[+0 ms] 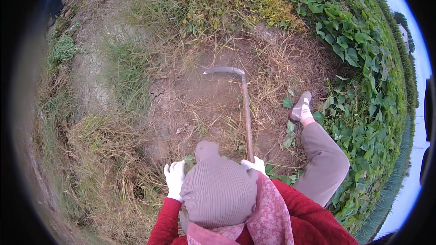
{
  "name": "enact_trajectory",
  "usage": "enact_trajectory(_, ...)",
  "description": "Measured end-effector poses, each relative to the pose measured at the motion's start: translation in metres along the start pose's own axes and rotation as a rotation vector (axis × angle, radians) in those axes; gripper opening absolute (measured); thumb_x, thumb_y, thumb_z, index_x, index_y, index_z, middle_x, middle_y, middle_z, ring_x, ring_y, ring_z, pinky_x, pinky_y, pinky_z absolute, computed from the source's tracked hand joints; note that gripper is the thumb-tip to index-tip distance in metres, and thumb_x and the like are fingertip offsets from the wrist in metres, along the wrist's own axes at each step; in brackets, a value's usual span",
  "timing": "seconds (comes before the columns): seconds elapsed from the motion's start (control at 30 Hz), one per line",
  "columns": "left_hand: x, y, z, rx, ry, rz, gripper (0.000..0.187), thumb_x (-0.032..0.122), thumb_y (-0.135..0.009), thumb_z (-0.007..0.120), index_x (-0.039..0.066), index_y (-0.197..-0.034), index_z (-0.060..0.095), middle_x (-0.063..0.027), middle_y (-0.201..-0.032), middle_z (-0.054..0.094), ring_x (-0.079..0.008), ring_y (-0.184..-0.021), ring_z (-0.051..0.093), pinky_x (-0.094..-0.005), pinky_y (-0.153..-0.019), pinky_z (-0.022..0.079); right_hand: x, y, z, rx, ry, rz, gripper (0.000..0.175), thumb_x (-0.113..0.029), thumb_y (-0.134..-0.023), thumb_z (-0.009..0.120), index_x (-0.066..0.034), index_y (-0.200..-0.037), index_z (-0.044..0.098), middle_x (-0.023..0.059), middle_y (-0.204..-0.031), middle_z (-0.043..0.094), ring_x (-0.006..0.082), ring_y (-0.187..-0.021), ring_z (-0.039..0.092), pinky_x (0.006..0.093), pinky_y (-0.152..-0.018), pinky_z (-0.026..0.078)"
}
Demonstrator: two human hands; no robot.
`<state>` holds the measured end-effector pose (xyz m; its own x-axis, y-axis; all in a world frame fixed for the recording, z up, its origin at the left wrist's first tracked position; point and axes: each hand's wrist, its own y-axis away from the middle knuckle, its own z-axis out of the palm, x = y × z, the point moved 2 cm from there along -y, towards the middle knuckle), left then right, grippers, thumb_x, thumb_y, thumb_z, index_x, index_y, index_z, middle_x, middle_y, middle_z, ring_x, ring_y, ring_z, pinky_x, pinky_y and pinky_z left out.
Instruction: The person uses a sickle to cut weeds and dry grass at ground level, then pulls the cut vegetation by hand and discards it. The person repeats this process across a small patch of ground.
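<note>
My right hand (255,165), in a white glove, grips the lower end of a sickle's wooden handle (246,119). The handle points away from me over bare soil. At its far end the curved metal blade (224,70) bends to the left, low over the ground or touching it; I cannot tell which. My left hand (175,179), also in a white glove, is beside my ribbed garment (218,194), near dry grass. Its fingers are loosely bent and slightly apart, and nothing shows in them. The palm is hidden.
Broad-leaved green vines (368,102) grow thickly along the right. My right foot in a shoe (301,106) stands at their edge. Dry cut grass (112,163) lies on the left, with standing grass (190,3) ahead. A dark object (52,3) is at the far upper left.
</note>
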<state>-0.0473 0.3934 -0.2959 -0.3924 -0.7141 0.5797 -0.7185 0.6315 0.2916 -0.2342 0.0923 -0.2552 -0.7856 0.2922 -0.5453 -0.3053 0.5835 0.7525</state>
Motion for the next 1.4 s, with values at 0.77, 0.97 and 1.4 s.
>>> enact_trajectory(0.77, 0.125, 0.135, -0.242, 0.929, -0.209, 0.026, 0.042, 0.007, -0.096, 0.065, 0.002, -0.138, 0.059, -0.0195, -0.152, 0.052, -0.0369, -0.143, 0.048, -0.0488, -0.118, 0.04, -0.039, 0.108, 0.011, -0.127, -0.484, -0.161, 0.017, -0.014, -0.089, 0.074, -0.0047, -0.087, 0.06, 0.0034, -0.066, 0.058, 0.0158, -0.047, 0.055, 0.0333, -0.042, 0.044)
enact_trajectory(0.97, 0.231, 0.069, -0.317, 1.018, -0.22, 0.446, 0.039, -0.001, -0.094, 0.068, 0.002, -0.132, 0.063, -0.0139, -0.14, 0.064, -0.0311, -0.128, 0.061, -0.0425, -0.108, 0.048, -0.05, 0.089, 0.072, -0.215, -0.477, -0.042, 0.015, -0.012, -0.087, 0.075, -0.0026, -0.085, 0.062, 0.006, -0.066, 0.061, 0.0174, -0.048, 0.058, 0.035, -0.042, 0.045)
enact_trajectory(1.4, 0.276, -0.178, -0.14, -0.279, -0.73, 0.775, 0.018, 0.021, -0.09, 0.068, 0.01, -0.104, 0.065, -0.0093, -0.097, 0.066, -0.0255, -0.093, 0.066, -0.042, -0.082, 0.046, -0.059, 0.007, 0.064, -0.471, -0.619, 0.239, 0.025, -0.03, -0.097, 0.072, -0.0106, -0.091, 0.058, -0.0011, -0.064, 0.05, 0.0142, -0.046, 0.048, 0.0353, -0.042, 0.041)
